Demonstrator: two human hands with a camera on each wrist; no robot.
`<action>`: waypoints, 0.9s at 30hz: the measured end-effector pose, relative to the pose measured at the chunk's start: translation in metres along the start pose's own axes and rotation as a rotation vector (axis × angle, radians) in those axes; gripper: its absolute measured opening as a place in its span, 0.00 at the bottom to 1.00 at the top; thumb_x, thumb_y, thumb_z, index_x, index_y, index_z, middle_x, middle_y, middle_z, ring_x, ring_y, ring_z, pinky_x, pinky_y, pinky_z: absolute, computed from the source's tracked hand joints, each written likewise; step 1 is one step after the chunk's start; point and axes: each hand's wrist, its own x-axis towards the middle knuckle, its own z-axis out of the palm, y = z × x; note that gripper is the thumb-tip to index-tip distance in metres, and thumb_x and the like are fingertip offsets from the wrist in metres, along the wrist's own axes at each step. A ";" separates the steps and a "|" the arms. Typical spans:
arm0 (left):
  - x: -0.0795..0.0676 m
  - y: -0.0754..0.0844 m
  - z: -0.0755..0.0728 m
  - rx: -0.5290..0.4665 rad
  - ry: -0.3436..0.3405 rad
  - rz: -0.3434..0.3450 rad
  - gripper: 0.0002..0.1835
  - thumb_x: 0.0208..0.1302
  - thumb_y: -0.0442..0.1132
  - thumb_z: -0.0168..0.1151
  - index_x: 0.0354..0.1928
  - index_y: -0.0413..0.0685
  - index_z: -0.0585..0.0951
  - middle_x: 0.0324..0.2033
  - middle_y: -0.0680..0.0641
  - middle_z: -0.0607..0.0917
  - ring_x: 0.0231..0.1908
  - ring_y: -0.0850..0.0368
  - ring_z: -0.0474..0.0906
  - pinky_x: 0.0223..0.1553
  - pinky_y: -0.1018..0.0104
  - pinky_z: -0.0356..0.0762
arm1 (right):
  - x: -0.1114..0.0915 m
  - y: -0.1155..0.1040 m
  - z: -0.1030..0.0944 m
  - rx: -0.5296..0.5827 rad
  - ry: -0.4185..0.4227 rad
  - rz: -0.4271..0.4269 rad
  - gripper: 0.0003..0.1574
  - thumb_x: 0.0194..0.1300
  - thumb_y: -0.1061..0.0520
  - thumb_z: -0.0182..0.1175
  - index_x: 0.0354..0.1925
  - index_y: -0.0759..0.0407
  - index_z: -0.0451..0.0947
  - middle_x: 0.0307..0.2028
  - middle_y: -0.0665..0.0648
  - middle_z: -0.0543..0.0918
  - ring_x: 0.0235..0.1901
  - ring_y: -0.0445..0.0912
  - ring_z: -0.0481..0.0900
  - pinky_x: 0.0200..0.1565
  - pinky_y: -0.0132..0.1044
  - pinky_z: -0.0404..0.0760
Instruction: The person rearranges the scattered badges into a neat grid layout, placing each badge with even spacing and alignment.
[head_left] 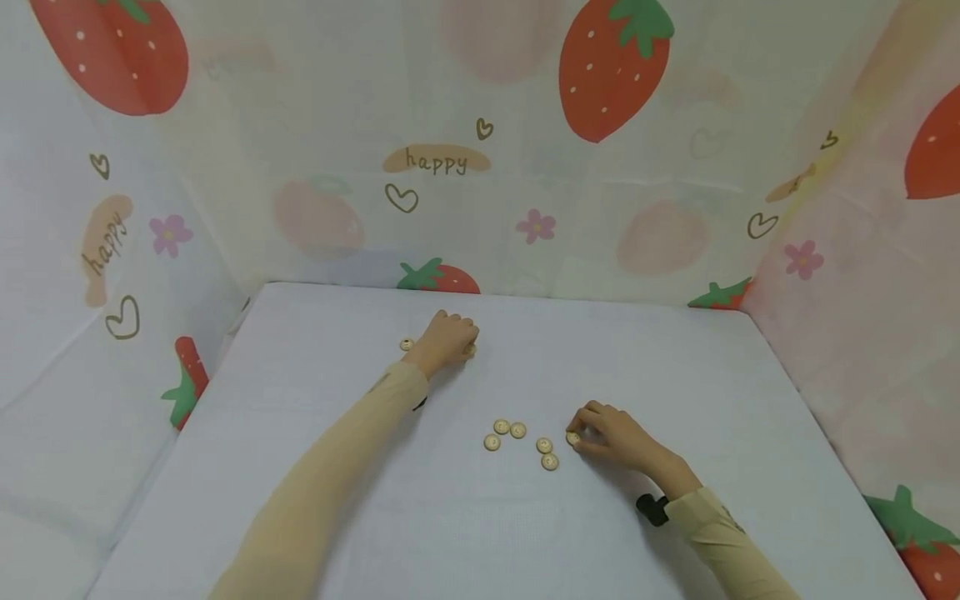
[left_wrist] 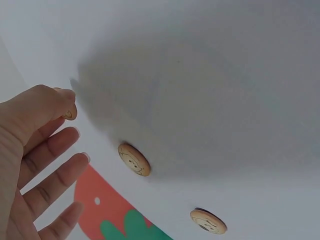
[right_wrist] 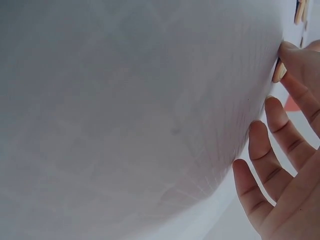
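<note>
At the back of the table, my left hand (head_left: 444, 340) pinches a round wooden button (left_wrist: 71, 112) between thumb and index finger, its other fingers spread. Two more wooden buttons with line drawings on their faces lie beyond it in the left wrist view: a nearer button (left_wrist: 134, 159) and a farther button (left_wrist: 208, 221). To the right of the middle, my right hand (head_left: 618, 437) holds another button (head_left: 573, 437) between thumb and index fingertip, low at the cloth. That same button (right_wrist: 280, 71) shows edge-on in the right wrist view.
Left of the right hand lie a pair of buttons (head_left: 547, 453) and a loose group of three, including a button (head_left: 492, 442). White cloth (head_left: 465, 533) covers the table. Strawberry-printed sheets (head_left: 525, 192) stand at the back and both sides.
</note>
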 end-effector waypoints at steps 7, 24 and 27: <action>0.007 0.002 -0.004 0.055 -0.063 0.005 0.06 0.60 0.41 0.60 0.36 0.51 0.82 0.36 0.51 0.83 0.37 0.53 0.77 0.44 0.56 0.70 | 0.001 -0.002 0.000 0.002 -0.004 -0.007 0.08 0.59 0.52 0.63 0.39 0.49 0.77 0.37 0.46 0.76 0.41 0.44 0.74 0.44 0.48 0.72; 0.012 0.000 -0.001 -0.031 -0.112 -0.069 0.08 0.63 0.45 0.59 0.38 0.50 0.81 0.37 0.50 0.83 0.36 0.53 0.77 0.48 0.53 0.69 | 0.001 0.000 -0.002 -0.009 -0.013 -0.017 0.09 0.59 0.52 0.63 0.39 0.47 0.76 0.34 0.45 0.75 0.37 0.41 0.72 0.40 0.42 0.70; 0.010 -0.001 0.001 -0.055 -0.102 -0.061 0.08 0.62 0.45 0.59 0.37 0.50 0.81 0.36 0.50 0.82 0.34 0.54 0.75 0.46 0.54 0.70 | 0.000 0.002 0.000 -0.015 0.002 -0.038 0.09 0.58 0.52 0.63 0.39 0.48 0.76 0.33 0.45 0.75 0.36 0.40 0.72 0.38 0.41 0.70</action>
